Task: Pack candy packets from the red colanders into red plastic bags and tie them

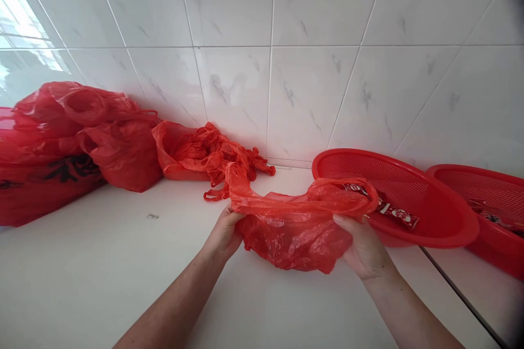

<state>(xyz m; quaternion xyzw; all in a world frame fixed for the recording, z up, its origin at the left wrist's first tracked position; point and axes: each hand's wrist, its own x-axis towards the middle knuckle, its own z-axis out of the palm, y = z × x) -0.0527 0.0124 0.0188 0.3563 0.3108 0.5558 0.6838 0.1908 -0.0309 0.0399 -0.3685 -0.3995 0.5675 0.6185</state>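
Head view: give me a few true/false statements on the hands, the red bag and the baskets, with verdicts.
1. Both hands grip one red plastic bag, the left hand at its left edge and the right hand at its right edge. True.
2. The bag is held mouth open. True.
3. The nearer red mesh basket is empty. False: wrapped snack bars lie in it.
4. The counter is dark wood. False: it is white.
5. Loose red bags lie against the tiled wall behind the hands. True.
6. Only one red basket is in view. False: a second basket sits to the right.
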